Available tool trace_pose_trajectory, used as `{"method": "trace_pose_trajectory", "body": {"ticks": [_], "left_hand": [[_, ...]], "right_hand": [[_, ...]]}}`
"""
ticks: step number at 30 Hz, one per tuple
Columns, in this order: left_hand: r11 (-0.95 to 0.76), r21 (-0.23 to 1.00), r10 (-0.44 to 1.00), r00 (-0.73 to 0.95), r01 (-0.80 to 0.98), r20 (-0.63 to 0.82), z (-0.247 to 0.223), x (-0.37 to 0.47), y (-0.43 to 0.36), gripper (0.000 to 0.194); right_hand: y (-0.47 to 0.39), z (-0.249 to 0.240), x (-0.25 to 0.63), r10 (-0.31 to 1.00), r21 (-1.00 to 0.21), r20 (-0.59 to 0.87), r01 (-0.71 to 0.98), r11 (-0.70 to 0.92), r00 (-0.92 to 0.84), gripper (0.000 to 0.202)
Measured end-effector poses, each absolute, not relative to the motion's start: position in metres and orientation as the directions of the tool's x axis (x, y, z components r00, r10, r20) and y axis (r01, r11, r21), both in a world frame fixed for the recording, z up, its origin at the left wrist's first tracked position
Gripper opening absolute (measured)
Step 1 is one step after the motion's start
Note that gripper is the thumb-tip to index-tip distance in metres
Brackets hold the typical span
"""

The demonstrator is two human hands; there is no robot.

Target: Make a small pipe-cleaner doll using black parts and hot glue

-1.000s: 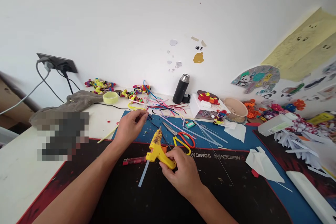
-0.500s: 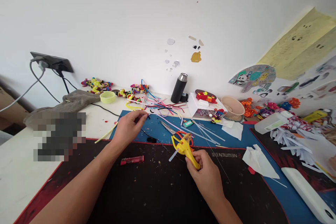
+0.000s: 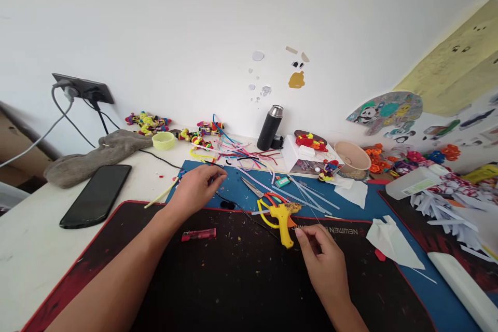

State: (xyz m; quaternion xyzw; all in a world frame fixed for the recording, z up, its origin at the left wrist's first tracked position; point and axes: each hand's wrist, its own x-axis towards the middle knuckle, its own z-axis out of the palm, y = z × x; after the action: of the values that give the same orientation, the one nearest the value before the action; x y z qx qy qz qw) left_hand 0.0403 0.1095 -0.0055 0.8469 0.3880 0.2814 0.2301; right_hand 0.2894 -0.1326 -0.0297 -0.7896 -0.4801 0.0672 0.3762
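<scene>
My left hand (image 3: 194, 188) is over the back left edge of the black mat, its thumb and fingers pinched together; anything between the fingertips is too small to name. A black pipe cleaner (image 3: 213, 163) lies just behind its fingers. The yellow glue gun (image 3: 287, 224) rests on the mat, with its nozzle to the right and a clear stick out of its left end. Close to the right of its handle is my right hand (image 3: 324, 259), thumb and forefinger together near a thin thread; what they pinch is unclear. Orange and yellow scissors (image 3: 268, 199) lie behind the gun.
A red lighter (image 3: 198, 234) lies on the black mat. Behind are loose pipe cleaners (image 3: 243, 153), glue sticks (image 3: 313, 194), a black flask (image 3: 270, 128) and a white box (image 3: 298, 158). A phone (image 3: 95, 196) is left; tissue (image 3: 395, 241) and paper strips (image 3: 443, 210) are right.
My right hand has let go of the glue gun, which now rests on the mat turned the other way. My left hand remains pinched in about the same place. The view has shifted slightly.
</scene>
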Motion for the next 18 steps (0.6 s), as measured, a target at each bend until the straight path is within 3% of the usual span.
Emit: {"method": "trace_pose_trajectory", "body": {"ticks": [4,7,10,15,18], "left_hand": [[-0.561,0.625,0.819,0.475,0.542,0.323,-0.004,0.039,0.11,0.033],[-0.559,0.621,0.819,0.481,0.549,0.313,-0.005,0.039,0.11,0.034],[-0.573,0.616,0.808,0.5,0.541,0.312,-0.009,0.041,0.109,0.033],[-0.584,0.603,0.803,0.496,0.544,0.331,-0.009,0.037,0.112,0.034],[-0.534,0.602,0.845,0.395,0.593,0.36,-0.002,0.028,0.117,0.034]], "right_hand": [[-0.126,-0.027,0.261,0.882,-0.689,0.304,0.723,-0.058,0.36,0.032],[-0.114,-0.032,0.235,0.931,-0.582,0.362,0.793,0.18,0.054,0.024],[-0.1,-0.04,0.221,0.942,-0.494,0.327,0.835,0.241,-0.078,0.02],[-0.08,-0.045,0.23,0.974,-0.533,0.222,0.842,0.078,0.05,0.022],[-0.076,-0.046,0.243,0.97,-0.538,0.185,0.842,-0.034,0.157,0.025]]}}
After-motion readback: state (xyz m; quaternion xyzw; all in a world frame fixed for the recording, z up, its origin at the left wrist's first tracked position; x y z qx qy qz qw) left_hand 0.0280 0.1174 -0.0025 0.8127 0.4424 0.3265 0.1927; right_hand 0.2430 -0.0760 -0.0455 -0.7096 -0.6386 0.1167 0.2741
